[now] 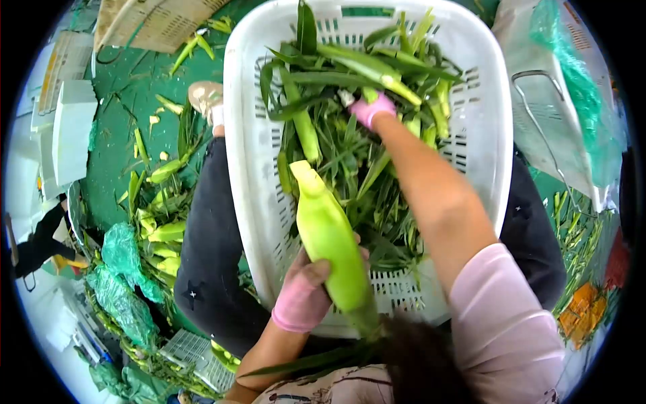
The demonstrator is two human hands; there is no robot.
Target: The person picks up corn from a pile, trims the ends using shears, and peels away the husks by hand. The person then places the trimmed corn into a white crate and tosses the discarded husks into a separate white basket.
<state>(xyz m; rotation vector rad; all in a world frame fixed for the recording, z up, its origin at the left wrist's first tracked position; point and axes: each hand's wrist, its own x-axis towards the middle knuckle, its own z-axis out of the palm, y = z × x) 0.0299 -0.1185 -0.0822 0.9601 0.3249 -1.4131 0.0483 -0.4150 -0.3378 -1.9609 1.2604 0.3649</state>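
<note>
tbh the left hand wraps just the base of the long pale-green husked corn ear over the white slotted plastic basket, so it might slip if the right hand, whose grip I can't tell in the loose green husk leaves, rocks that basket.

Green floor littered with husk scraps. Pile of unhusked corn ears at left, just beside green mesh bags. White crate at lower left. Woven sack at top left. Orange object far right, not identifiable.
</note>
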